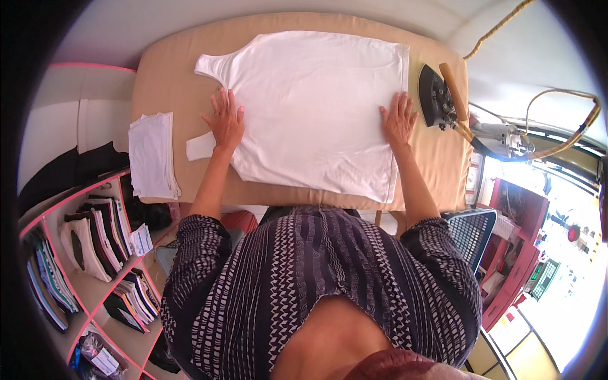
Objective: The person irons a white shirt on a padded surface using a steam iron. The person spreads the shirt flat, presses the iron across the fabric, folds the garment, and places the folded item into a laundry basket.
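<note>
A white sleeveless top [313, 109] lies spread flat on the tan cloth-covered ironing table [294, 21], its straps to the left and its hem to the right. My left hand [225, 121] rests, fingers spread, on the neckline and strap end. Near the hem lies my right hand [398, 118], palm down with the fingers a little apart. Neither hand grips anything. An iron with a wooden handle [437, 97] sits right of the hem, apart from my right hand. Folded white cloth [152, 154] is stacked at the table's left edge.
A hose and cable [565, 147] run from the iron to the right. Shelves with pink edges [85, 304] hold folded clothes at the lower left. A dark plastic basket [470, 232] and a red cabinet [510, 280] stand at the right. A wall borders the table's far side.
</note>
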The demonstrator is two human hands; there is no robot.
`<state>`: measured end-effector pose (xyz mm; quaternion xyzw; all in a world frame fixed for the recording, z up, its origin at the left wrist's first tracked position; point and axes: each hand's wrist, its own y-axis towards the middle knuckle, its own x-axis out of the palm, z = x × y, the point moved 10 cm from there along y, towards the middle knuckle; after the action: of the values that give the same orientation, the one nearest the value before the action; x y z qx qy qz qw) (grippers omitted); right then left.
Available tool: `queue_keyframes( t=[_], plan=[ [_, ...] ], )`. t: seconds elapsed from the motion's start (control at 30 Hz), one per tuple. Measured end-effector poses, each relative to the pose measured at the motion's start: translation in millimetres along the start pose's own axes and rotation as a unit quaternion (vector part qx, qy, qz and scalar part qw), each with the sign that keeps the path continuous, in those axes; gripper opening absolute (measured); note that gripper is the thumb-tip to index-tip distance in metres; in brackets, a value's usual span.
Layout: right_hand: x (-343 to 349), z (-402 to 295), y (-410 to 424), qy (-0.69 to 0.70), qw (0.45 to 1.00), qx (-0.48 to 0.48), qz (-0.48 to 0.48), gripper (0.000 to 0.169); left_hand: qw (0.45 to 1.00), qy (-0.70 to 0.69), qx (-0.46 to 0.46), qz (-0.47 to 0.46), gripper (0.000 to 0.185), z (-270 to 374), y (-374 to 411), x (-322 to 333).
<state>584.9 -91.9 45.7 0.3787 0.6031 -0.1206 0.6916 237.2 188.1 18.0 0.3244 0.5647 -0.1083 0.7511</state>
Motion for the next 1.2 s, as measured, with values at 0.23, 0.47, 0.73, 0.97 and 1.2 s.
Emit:
queue_keyframes(
  t=[0.23,0.47,0.73,0.97,1.2],
  plan=[
    [-14.8,-63.4,-76.5,0.002,0.987,-0.141,-0.081,0.06,0.985,-0.071,0.15,-0.041,0.052,37.0,-77.8,-3.5],
    [-44.2,7.1,-115.2,0.035,0.995,-0.09,-0.039,0.054,0.959,-0.22,-0.167,-0.06,0.041,-79.0,-124.0,-19.3],
    [-65.1,-39.2,-203.0,0.159,0.93,-0.277,-0.18,0.06,0.889,-0.304,-0.307,-0.152,0.044,-51.8,-178.2,31.4],
    [-69.4,-27.6,-193.5,0.222,0.88,-0.337,-0.249,0.059,0.676,-0.576,-0.446,-0.114,0.046,-56.0,-204.0,52.3],
    [-136.6,54.5,38.5,0.085,0.96,-0.23,0.131,0.036,0.811,-0.406,-0.391,-0.157,0.054,-81.4,-203.5,46.9]
  ],
)
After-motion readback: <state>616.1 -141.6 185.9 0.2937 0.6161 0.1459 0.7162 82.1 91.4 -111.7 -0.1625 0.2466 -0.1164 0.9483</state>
